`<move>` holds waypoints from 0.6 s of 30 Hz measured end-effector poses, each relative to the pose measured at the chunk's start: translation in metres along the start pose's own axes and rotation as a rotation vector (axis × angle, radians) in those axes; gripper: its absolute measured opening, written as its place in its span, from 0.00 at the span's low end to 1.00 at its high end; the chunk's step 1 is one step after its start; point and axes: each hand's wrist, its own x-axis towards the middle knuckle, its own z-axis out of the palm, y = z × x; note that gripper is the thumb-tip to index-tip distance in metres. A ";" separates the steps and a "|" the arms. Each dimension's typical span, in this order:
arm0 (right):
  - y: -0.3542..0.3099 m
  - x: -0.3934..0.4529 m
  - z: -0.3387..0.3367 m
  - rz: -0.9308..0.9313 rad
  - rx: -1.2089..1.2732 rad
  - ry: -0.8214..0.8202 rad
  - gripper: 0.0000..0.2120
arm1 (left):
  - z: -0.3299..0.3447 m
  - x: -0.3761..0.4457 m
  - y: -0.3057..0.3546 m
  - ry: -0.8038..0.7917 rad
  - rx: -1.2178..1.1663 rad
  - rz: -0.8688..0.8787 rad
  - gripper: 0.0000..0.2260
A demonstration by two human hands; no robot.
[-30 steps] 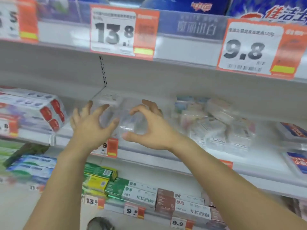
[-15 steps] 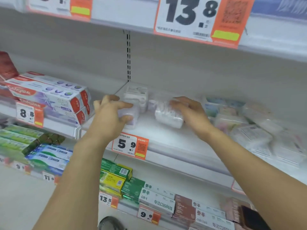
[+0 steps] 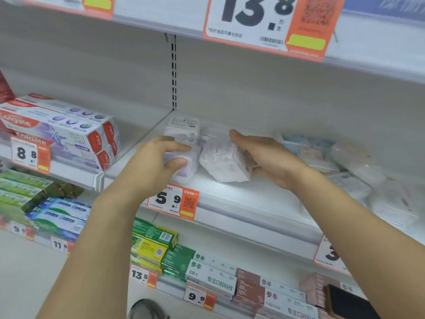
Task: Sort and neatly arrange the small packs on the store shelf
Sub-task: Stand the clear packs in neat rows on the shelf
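On the white middle shelf (image 3: 243, 203), my left hand (image 3: 156, 166) grips a small clear pack with purple print (image 3: 187, 168) at the shelf's left end. Behind it stands another small white pack (image 3: 182, 128) against the back corner. My right hand (image 3: 264, 157) holds a clear plastic pack (image 3: 220, 163), tilted, just right of the first one; the two packs nearly touch. A loose heap of similar small packs (image 3: 340, 164) lies further right on the same shelf, blurred.
Colgate toothpaste boxes (image 3: 59, 132) fill the neighbouring shelf on the left. A 5.9 price tag (image 3: 173, 201) hangs on the shelf edge below my left hand. Green, yellow and brown toothpaste boxes (image 3: 174, 254) line the shelf beneath. The upper shelf (image 3: 161, 24) overhangs closely.
Both hands went from hovering apart in front of the shelf to gripping a pack each at its left end. Since half a second ago they have hardly moved.
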 end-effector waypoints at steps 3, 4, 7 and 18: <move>-0.003 -0.005 0.001 -0.099 -0.199 0.068 0.26 | 0.001 0.001 -0.003 -0.007 0.006 -0.002 0.14; -0.003 -0.005 0.001 -0.110 -0.245 0.089 0.29 | 0.001 0.002 -0.003 -0.012 0.014 0.000 0.14; -0.006 -0.006 0.001 -0.117 -0.347 0.089 0.30 | 0.001 0.002 -0.005 -0.036 0.020 -0.016 0.15; 0.005 -0.003 -0.027 -0.157 -0.127 -0.163 0.11 | -0.002 -0.006 -0.002 -0.037 0.014 -0.039 0.16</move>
